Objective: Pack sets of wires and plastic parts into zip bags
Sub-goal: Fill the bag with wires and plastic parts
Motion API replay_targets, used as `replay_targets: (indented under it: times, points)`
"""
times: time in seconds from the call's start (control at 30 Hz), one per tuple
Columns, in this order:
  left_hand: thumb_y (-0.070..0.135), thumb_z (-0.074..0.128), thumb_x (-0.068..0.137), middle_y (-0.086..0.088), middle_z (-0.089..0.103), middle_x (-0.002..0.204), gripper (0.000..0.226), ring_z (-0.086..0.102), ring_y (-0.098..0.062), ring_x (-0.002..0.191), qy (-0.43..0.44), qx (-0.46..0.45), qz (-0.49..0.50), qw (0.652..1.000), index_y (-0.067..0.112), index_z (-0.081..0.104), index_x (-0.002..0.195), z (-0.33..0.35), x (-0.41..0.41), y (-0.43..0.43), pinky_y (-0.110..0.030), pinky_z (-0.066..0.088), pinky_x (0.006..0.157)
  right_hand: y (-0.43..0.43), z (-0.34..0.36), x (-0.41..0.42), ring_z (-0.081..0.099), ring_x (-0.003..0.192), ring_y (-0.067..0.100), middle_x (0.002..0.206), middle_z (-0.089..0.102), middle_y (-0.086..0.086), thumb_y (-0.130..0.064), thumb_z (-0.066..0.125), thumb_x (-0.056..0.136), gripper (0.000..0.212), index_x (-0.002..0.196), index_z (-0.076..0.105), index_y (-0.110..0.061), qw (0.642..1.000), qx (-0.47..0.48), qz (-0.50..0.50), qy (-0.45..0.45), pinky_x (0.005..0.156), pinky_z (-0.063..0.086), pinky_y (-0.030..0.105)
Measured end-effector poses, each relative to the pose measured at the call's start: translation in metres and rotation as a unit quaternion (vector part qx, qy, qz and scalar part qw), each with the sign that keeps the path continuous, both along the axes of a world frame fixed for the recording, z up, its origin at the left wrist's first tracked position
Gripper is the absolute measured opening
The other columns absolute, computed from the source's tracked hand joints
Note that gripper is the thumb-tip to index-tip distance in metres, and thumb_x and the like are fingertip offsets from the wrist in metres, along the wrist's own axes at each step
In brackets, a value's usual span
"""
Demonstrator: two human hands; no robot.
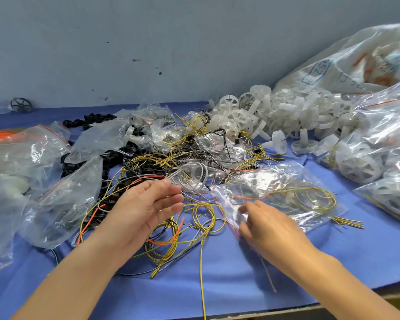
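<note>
With the right hand [270, 229] fingers pinching the mouth of the clear plastic zip bag [286, 188] near the blue tabletop [344, 262] front edge, spread it wide while the left hand [146, 204], fingers released, gathers the grey-white wire loop [194, 176] compactly.

One black spoked plastic wheel [21, 104], one white woven sack [356, 61]. Uncountable heaps: white spoked plastic wheels [286, 112], black plastic rings [97, 117], coloured wires [194, 153], clear zip bags [62, 204].
</note>
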State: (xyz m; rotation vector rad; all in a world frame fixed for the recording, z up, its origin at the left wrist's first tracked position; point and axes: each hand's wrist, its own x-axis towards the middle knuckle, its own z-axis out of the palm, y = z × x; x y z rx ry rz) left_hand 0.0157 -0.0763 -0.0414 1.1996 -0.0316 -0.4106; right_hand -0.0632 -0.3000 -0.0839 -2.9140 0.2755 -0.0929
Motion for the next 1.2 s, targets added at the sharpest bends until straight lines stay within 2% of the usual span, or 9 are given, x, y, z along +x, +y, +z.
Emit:
replay_targets:
  times: [0.07,0.17,0.27,0.4,0.63,0.9,1.0,1.1,1.2]
  points:
    - [0.015,0.063,0.088,-0.011,0.073,0.088,0.018,0.071,-0.018,0.077,-0.001,0.001,-0.012,1.0,0.001,0.063,0.098,0.001,-0.001,-0.002,-0.026,0.059,0.064,-0.007,0.0,0.0,0.059,0.104,0.025,0.108,0.063,-0.002,-0.031,0.044,0.094,0.019,0.105,0.057,-0.024,1.0,0.002,-0.023,-0.014,0.081,0.048,0.036]
    - [0.018,0.067,0.077,-0.012,0.072,0.088,0.025,0.07,-0.019,0.075,-0.003,0.005,-0.038,0.999,0.002,0.063,0.096,0.003,-0.002,-0.005,-0.026,0.059,0.063,-0.019,0.002,0.002,0.064,0.081,0.024,0.079,0.069,-0.004,-0.033,0.05,0.089,0.017,0.081,0.06,-0.022,0.993,0.083,-0.061,-0.062,0.072,0.051,0.036]
    - [0.018,0.067,0.076,-0.012,0.072,0.084,0.021,0.07,-0.018,0.069,-0.014,0.03,-0.065,0.997,0.003,0.065,0.088,0.005,-0.005,-0.009,-0.025,0.059,0.06,-0.023,0.009,0.003,0.061,0.073,0.018,0.07,0.066,-0.01,-0.04,0.056,0.088,0.022,0.076,0.063,-0.023,0.976,0.158,-0.082,-0.128,0.068,0.048,0.035]
    - [0.009,0.061,0.092,-0.011,0.072,0.079,0.01,0.07,-0.02,0.066,-0.041,0.105,-0.083,0.99,0.0,0.061,0.089,0.004,-0.011,-0.017,-0.022,0.055,0.054,-0.016,0.014,-0.001,0.055,0.064,0.013,0.065,0.062,-0.012,-0.042,0.058,0.089,0.023,0.071,0.055,-0.027,0.963,0.172,-0.059,-0.201,0.06,0.041,0.034]
    - [0.006,0.061,0.093,-0.01,0.071,0.073,0.011,0.069,-0.025,0.063,-0.118,0.212,-0.053,0.969,-0.005,0.059,0.092,0.007,-0.019,-0.025,-0.028,0.057,0.053,-0.006,0.018,-0.006,0.055,0.068,0.017,0.069,0.06,-0.012,-0.043,0.053,0.09,0.019,0.079,0.05,-0.028,0.964,0.135,-0.043,-0.227,0.061,0.041,0.035]
    - [0.007,0.06,0.094,-0.012,0.071,0.073,0.012,0.067,-0.022,0.058,-0.127,0.196,-0.07,0.97,-0.005,0.059,0.094,0.001,-0.026,-0.044,-0.029,0.056,0.051,0.015,0.017,-0.013,0.058,0.065,0.017,0.073,0.053,-0.01,-0.041,0.054,0.092,0.016,0.084,0.055,-0.027,0.964,0.058,0.043,-0.255,0.055,0.044,0.036]
    - [0.008,0.06,0.094,-0.012,0.072,0.07,0.011,0.067,-0.019,0.055,-0.124,0.177,-0.073,0.974,-0.004,0.06,0.094,-0.007,-0.026,-0.056,-0.026,0.055,0.05,0.02,0.014,-0.012,0.057,0.059,0.018,0.072,0.052,-0.01,-0.042,0.051,0.092,0.02,0.082,0.056,-0.025,0.954,0.044,0.059,-0.291,0.051,0.039,0.031]
    - [0.0,0.054,0.095,-0.006,0.071,0.065,0.009,0.068,-0.016,0.055,-0.12,0.181,-0.093,0.972,-0.001,0.061,0.089,-0.013,-0.023,-0.068,-0.025,0.056,0.053,0.021,0.012,-0.007,0.053,0.065,0.017,0.076,0.051,-0.011,-0.04,0.048,0.093,0.022,0.083,0.056,-0.022,0.943,0.036,0.074,-0.323,0.057,0.04,0.027]
    - [-0.009,0.049,0.092,-0.005,0.067,0.066,0.025,0.066,-0.006,0.057,-0.118,0.18,-0.124,0.969,0.003,0.061,0.074,-0.015,-0.012,-0.077,-0.017,0.053,0.053,0.019,0.012,-0.001,0.049,0.078,0.019,0.086,0.053,-0.005,-0.035,0.049,0.095,0.02,0.087,0.058,-0.02,0.936,0.05,0.097,-0.334,0.07,0.045,0.034]
